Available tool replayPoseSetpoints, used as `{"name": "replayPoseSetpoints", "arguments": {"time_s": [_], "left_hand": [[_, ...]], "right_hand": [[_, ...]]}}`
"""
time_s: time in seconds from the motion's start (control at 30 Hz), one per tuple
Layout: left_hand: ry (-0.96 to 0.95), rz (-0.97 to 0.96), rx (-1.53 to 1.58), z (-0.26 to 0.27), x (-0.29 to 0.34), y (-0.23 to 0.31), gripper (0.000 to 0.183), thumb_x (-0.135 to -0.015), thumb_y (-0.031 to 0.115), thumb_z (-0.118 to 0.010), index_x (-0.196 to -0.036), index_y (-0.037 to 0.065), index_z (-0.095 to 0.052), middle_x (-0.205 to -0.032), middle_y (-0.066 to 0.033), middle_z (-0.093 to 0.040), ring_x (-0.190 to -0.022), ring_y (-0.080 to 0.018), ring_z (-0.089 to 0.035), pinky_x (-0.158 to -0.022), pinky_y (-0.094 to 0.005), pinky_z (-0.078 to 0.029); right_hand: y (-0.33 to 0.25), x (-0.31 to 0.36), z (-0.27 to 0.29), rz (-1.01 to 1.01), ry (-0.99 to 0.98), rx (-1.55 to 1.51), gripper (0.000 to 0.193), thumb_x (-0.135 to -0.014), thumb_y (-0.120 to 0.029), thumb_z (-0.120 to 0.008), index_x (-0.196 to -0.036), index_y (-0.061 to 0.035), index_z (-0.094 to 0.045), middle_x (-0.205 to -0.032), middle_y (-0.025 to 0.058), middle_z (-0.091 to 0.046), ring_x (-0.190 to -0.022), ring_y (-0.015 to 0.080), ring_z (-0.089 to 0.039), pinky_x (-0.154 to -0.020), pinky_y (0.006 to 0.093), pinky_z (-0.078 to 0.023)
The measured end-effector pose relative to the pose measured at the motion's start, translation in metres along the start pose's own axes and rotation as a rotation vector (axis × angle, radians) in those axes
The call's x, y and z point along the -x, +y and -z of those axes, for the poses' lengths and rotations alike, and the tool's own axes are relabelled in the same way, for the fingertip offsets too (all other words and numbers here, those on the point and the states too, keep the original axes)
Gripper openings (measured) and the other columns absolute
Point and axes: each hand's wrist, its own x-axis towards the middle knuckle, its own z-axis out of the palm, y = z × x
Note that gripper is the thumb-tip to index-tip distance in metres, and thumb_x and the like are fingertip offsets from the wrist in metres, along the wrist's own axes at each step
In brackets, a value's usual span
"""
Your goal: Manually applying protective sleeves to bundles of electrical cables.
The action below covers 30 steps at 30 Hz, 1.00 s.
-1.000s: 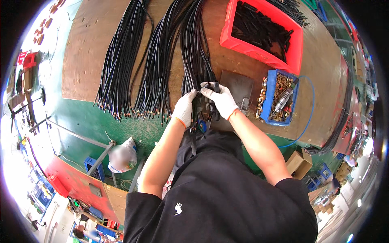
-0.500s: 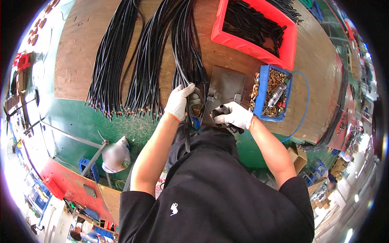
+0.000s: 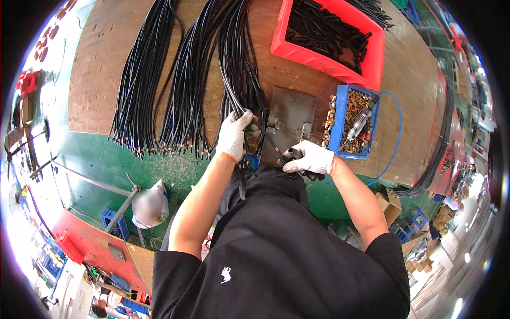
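In a white glove, my left hand [image 3: 232, 137] is closed around black cables [image 3: 237, 64] that hang over the table's near edge. One cable [image 3: 270, 139] slants from it toward my right hand [image 3: 309, 158], its copper-coloured tip close to that hand's fingertips. Also gloved, the right hand is closed on several short black sleeves [image 3: 291, 154], partly hidden by its fingers. The cable tip meets or nearly meets one sleeve; I cannot tell whether it is inside. Behind the hands a flat metal plate [image 3: 292, 111] lies on the table.
Two more bundles of black cables [image 3: 143, 80] lie to the left on the wooden table [image 3: 93, 69]. A red bin [image 3: 329, 68] of black sleeves stands at the back right. Nearer is a blue bin [image 3: 334, 119] of brass fittings, with a metal air tool [image 3: 360, 125] and blue hose [image 3: 401, 127].
The right hand has turned slightly and its fingers have curled further around the sleeves. The slanting cable's tip has come closer to them. My left hand keeps its hold on the cables.
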Motion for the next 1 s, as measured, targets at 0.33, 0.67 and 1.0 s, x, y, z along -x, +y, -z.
{"name": "replayPoseSetpoints", "arguments": {"time_s": [0.33, 0.67, 1.0], "left_hand": [[-0.044, 0.177, -0.055, 0.004, -0.001, 0.012, 0.016, -0.096, 0.021, -0.076, -0.103, 0.008, -0.070, -0.084, -0.0001, -0.071, -0.067, -0.0107, -0.065, -0.062, -0.0263, -0.054], [0.084, 0.120, -0.225, 0.053, 0.007, 0.027, 0.029, -0.104, 0.039, -0.069, -0.097, 0.011, -0.068, -0.076, 0.0040, -0.063, -0.061, -0.0058, -0.056, -0.056, -0.0254, -0.048], [-0.055, 0.109, -0.007, 0.042, 0.000, 0.011, 0.018, -0.097, 0.015, -0.077, -0.109, 0.006, -0.065, -0.092, -0.0040, -0.070, -0.076, -0.0124, -0.068, -0.069, -0.0278, -0.059]], "right_hand": [[-0.019, -0.063, -0.021, 0.060, 0.219, -0.311, 0.018, -0.094, -0.023, -0.080, -0.102, -0.0073, -0.077, -0.079, -0.0050, -0.067, -0.063, 0.0054, -0.054, -0.059, 0.0266, -0.044], [-0.074, -0.177, 0.010, 0.129, 0.516, -0.148, 0.031, -0.092, -0.030, -0.082, -0.104, -0.0022, -0.078, -0.087, -0.0005, -0.072, -0.078, 0.0093, -0.063, -0.074, 0.0279, -0.050], [-0.067, -0.165, -0.024, 0.318, 0.739, -0.294, 0.041, -0.096, -0.033, -0.079, -0.120, -0.0002, -0.074, -0.103, 0.0043, -0.076, -0.095, 0.0111, -0.065, -0.089, 0.0306, -0.053]]}}
